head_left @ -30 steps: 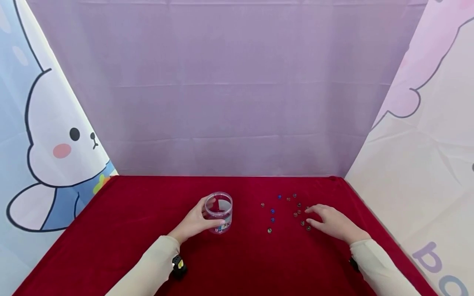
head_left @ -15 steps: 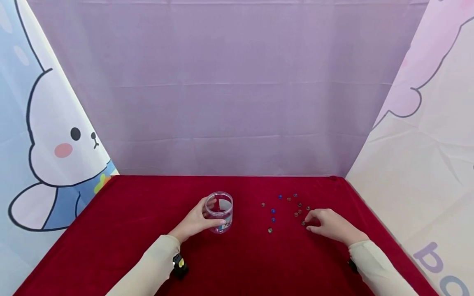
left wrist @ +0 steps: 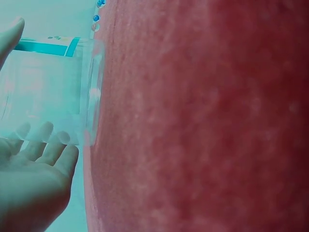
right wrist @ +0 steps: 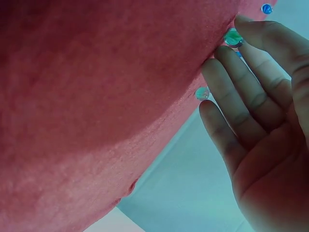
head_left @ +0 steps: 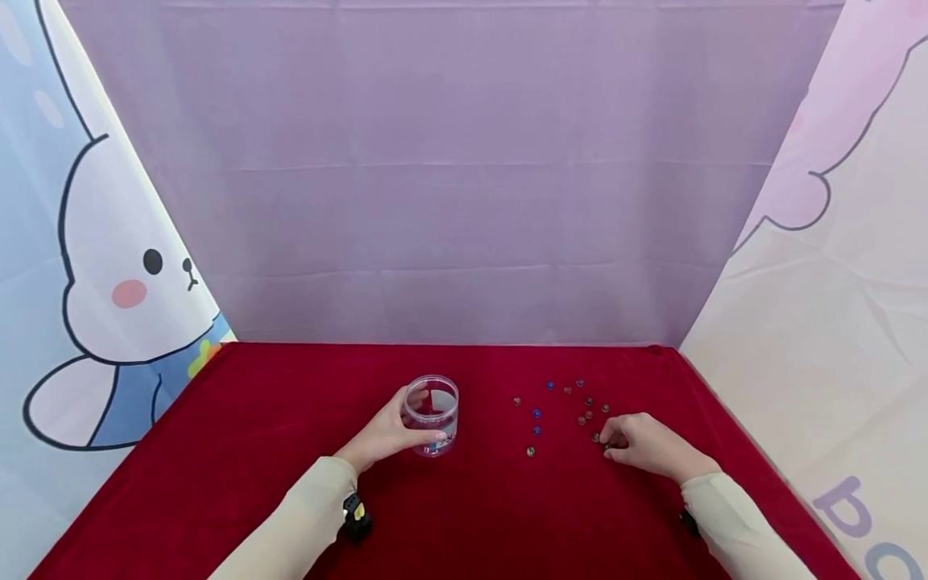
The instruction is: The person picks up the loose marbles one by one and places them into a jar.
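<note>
My left hand holds a clear plastic jar, thumb on the near side and fingers round the far side. The jar stands upright on the red cloth, open at the top, with a printed label on its wall. In the left wrist view its clear wall lies between thumb and fingers. At the right, my right hand pinches a green-swirled glass marble between thumb and index finger, low at the cloth. Another greenish marble lies just left of the fingertips.
Several loose marbles lie between the hands, among them a blue marble, a green marble and a reddish marble. Red cloth covers the table. A purple curtain hangs behind, with printed cloth at both sides.
My right hand has moved slightly down and closed its thumb and index finger round a green marble. The left hand and the jar keep their place; the view has shifted slightly.
</note>
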`<control>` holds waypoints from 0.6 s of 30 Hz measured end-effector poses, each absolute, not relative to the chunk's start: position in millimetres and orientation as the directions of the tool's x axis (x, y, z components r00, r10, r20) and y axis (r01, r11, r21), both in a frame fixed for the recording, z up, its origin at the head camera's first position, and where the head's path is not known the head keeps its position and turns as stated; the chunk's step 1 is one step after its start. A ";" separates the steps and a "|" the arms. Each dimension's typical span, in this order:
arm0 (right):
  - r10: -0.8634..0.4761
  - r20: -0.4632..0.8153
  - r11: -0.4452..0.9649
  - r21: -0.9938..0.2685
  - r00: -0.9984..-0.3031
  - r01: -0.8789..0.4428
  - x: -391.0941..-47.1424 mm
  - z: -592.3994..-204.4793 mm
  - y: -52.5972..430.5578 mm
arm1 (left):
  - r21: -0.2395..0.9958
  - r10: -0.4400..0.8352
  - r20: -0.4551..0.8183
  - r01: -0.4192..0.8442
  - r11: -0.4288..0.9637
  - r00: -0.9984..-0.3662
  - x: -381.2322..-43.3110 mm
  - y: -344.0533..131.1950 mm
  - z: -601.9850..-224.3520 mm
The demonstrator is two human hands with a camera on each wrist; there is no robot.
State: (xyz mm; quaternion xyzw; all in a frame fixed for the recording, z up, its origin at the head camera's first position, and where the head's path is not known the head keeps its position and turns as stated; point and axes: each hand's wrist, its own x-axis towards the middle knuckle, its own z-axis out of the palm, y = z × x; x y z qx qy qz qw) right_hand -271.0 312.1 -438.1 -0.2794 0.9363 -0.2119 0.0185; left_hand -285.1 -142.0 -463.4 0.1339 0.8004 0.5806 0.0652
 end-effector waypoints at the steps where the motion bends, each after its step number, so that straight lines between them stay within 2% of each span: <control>1: -0.533 0.085 0.752 -0.408 -0.842 -0.518 -271.0 -438.3 312.0 | 0.946 0.290 0.052 0.140 0.294 -0.956 -285.3 -142.0 -463.4; 18: -0.531 0.064 0.761 -0.403 -0.845 -0.509 -273.9 -435.6 308.4 | 0.939 0.284 0.050 0.142 0.313 -0.958 -286.5 -138.9 -462.1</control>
